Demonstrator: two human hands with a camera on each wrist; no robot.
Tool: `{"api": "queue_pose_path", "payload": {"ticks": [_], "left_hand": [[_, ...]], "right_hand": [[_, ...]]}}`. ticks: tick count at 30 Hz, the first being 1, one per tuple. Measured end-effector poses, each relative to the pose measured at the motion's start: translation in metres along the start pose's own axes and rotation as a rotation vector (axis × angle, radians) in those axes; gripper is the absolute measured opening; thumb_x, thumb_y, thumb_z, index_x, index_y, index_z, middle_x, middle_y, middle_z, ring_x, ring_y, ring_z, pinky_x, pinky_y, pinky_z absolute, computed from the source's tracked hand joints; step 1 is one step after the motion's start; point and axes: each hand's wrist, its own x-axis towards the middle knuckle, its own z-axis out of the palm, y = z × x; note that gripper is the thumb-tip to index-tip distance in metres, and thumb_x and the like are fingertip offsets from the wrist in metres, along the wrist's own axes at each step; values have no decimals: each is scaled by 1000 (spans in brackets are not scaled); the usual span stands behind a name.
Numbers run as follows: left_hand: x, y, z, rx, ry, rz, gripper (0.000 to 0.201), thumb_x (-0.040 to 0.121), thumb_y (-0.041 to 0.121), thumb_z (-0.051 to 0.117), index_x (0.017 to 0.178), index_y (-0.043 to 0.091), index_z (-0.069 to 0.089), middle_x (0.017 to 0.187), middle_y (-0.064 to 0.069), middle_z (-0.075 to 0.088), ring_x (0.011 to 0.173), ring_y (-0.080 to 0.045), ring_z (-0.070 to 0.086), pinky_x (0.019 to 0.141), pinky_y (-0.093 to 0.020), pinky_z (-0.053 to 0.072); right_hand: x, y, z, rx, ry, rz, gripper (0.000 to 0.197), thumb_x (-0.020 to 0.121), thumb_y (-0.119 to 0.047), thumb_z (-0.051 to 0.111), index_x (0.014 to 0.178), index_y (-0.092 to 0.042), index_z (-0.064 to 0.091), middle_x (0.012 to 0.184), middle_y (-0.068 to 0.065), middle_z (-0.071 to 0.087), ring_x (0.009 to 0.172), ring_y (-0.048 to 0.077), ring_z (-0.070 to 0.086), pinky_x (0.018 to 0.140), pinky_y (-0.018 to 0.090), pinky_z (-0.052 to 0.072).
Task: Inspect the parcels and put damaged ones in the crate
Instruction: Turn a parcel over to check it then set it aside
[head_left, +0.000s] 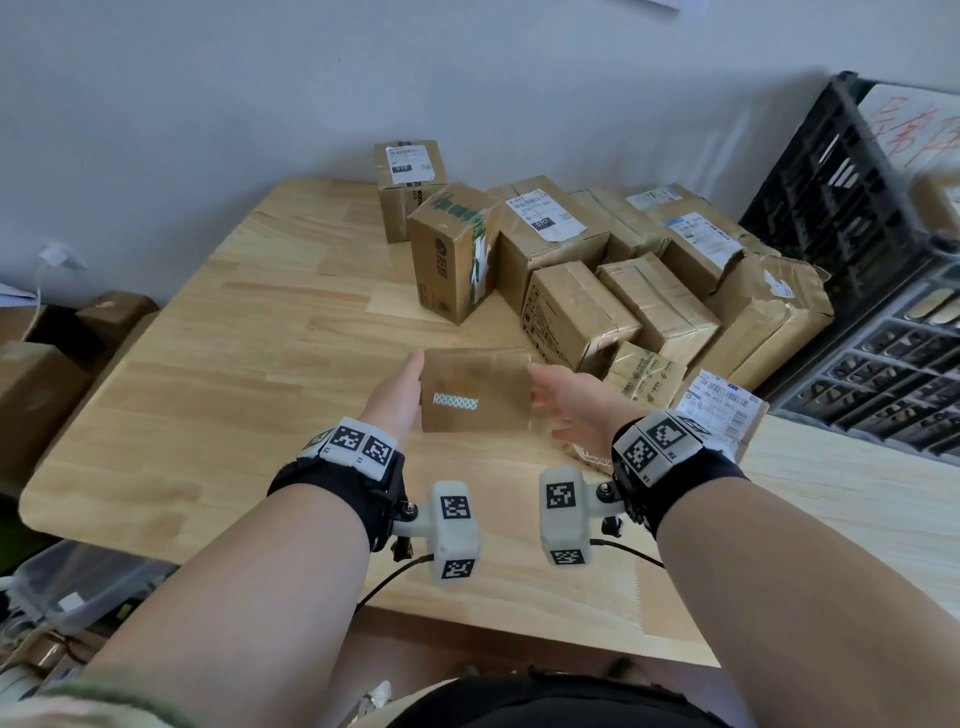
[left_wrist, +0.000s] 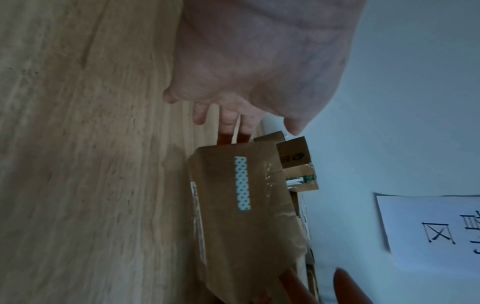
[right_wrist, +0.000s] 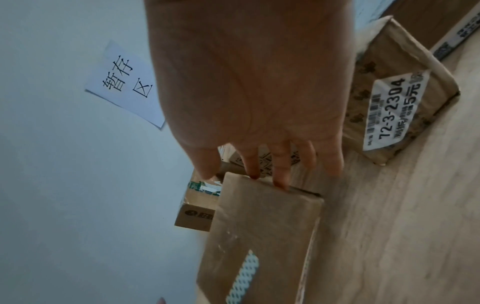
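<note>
We hold a brown parcel (head_left: 475, 389) with a teal patterned tape strip between the flat left hand (head_left: 397, 397) and right hand (head_left: 569, 400), fingers straight.

Head view: worn high, looking forward and down over both forearms onto the wooden table (head_left: 208, 364) and the wall behind. Left-wrist view: rolled sideways, close behind the left hand (left_wrist: 259, 61), facing along its fingers. Right-wrist view: likewise behind the right hand (right_wrist: 249, 82). All three share the taped parcel (head_left: 475, 389) between the hands.
</note>
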Motion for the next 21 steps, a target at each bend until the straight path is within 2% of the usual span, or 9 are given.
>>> {"api": "queue_pose_path", "payload": {"ticks": [2, 6, 7, 10, 12, 15, 17, 19, 21], "left_hand": [[-1, 6, 2, -43, 12, 50, 54, 98, 60, 28, 103, 20, 64, 104, -3, 63, 100, -23, 51, 81, -31, 32], [-8, 13, 7, -115, -25, 54, 49, 100, 58, 28, 106, 21, 58, 99, 0, 63, 98, -22, 57, 73, -34, 35], [-9, 12, 7, -116, -21, 55, 47, 100, 57, 27, 107, 22, 57, 99, 1, 63, 96, -21, 57, 70, -33, 35], [-11, 11, 9, -116, -45, 36, 61, 98, 60, 28, 141, 20, 45, 134, -3, 54, 120, -27, 51, 89, -41, 33], [-11, 10, 11, -110, -55, 9, 66, 97, 62, 29, 146, 18, 39, 143, -5, 48, 127, -29, 46, 95, -45, 30], [-12, 7, 11, -92, -78, -32, 66, 99, 60, 27, 146, 16, 38, 145, -6, 46, 123, -28, 47, 83, -41, 32], [-14, 6, 11, -73, -98, -53, 67, 98, 61, 26, 147, 16, 38, 147, -5, 45, 127, -29, 45, 78, -40, 34], [-14, 4, 11, -86, -106, -65, 67, 98, 61, 27, 147, 17, 37, 146, -3, 46, 128, -28, 44, 78, -39, 34], [-14, 3, 10, -116, -115, -53, 61, 98, 60, 31, 141, 19, 44, 138, 0, 52, 118, -25, 48, 74, -36, 39]], "right_hand": [[2, -2, -2, 75, 25, -6, 58, 97, -53, 44, 143, -19, 43, 137, 3, 55, 126, 22, 49, 104, 46, 36], [0, 0, -3, 160, 25, -16, 51, 99, -53, 41, 137, -18, 44, 127, 8, 58, 112, 32, 59, 98, 51, 45], [-1, 2, -3, 172, 23, -15, 51, 99, -53, 42, 136, -18, 45, 125, 9, 59, 109, 32, 62, 94, 50, 49], [-2, 7, -5, 188, 12, 15, 53, 97, -54, 44, 138, -19, 46, 123, 10, 63, 107, 31, 64, 88, 47, 53], [-1, 11, -6, 188, 7, 30, 51, 98, -53, 43, 135, -19, 49, 121, 8, 66, 107, 29, 65, 86, 45, 53], [-3, 13, -7, 165, 15, 37, 46, 99, -53, 43, 131, -20, 52, 118, 5, 68, 106, 28, 64, 81, 44, 52], [-3, 14, -7, 156, 19, 36, 46, 99, -53, 43, 130, -21, 53, 117, 5, 68, 106, 28, 64, 85, 45, 52], [-4, 15, -7, 161, 18, 24, 45, 99, -52, 43, 130, -20, 52, 116, 3, 68, 106, 26, 64, 90, 46, 50], [-3, 16, -8, 179, 21, 12, 43, 100, -50, 43, 129, -20, 52, 116, 1, 67, 106, 25, 63, 98, 49, 48]]}}
